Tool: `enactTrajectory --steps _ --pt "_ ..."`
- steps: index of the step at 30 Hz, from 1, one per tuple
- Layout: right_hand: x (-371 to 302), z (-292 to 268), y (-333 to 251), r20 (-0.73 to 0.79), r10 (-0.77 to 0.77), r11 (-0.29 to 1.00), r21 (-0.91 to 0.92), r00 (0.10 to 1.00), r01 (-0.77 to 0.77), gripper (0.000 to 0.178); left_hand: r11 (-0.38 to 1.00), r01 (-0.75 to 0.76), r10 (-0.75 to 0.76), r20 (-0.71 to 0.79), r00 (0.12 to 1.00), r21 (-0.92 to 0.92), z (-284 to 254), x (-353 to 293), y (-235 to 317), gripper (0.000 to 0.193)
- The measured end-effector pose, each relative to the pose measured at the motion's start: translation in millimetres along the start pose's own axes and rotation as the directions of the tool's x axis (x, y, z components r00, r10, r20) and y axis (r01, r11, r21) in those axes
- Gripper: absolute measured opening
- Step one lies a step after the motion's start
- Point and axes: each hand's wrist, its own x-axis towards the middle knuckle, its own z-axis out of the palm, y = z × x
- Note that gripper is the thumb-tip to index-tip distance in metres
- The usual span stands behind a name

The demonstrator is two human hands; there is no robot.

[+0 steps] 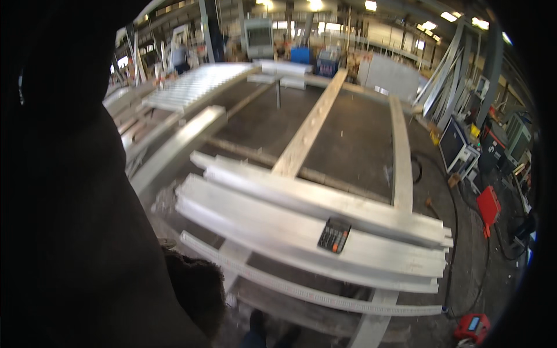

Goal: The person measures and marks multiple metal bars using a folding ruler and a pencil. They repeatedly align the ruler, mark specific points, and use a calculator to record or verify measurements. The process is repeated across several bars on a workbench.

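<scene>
Grip state I couldn't tell, both hands being out of sight; a dark sleeve (133, 232) sloped down the left side, near the long measuring strip (310, 296), while the calculator (333, 235) lay on the pale beams (261, 217).

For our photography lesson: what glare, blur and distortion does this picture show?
In the head view, ceiling lamps glare white and the slatted stack looks washed out; also head view: the long ruler bows, likely from the fisheye lens; blur softens the calculator.
</scene>
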Motion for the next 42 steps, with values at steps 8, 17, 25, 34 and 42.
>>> enactTrajectory --steps 8,17,25,34,42 --pt "-98.0 59.5 -91.0 -0.101 0.108 0.877 0.478 0.989 -0.047 0.032 0.948 0.307 -0.265 0.327 0.907 -0.082 46.0 -90.9 -40.3 0.047" --pt "-108.5 78.8 -251.8 -0.105 -0.123 0.928 0.341 0.987 0.152 0.034 0.584 0.757 -0.759 0.528 0.381 0.294 106.3 -461.8 -10.5 0.038" --pt "-62.3 90.0 -258.4 -0.13 -0.51 0.86 -0.075 0.85 0.504 0.023 0.841 0.45 -0.518 0.686 0.511 0.3 138.0 -589.8 -46.0 0.046" --pt "-65.9 102.3 -278.8 -0.209 -0.447 0.889 0.007 0.87 0.459 0.024 0.877 0.388 -0.456 0.747 0.484 0.285 144.8 -585.6 -62.7 0.068" --pt "-29.3 140.4 -290.7 -0.241 -0.589 0.801 -0.046 0.772 0.597 0.028 0.8 0.517 -0.521 0.78 0.346 0.305 137.8 -606.9 -63.3 0.058"
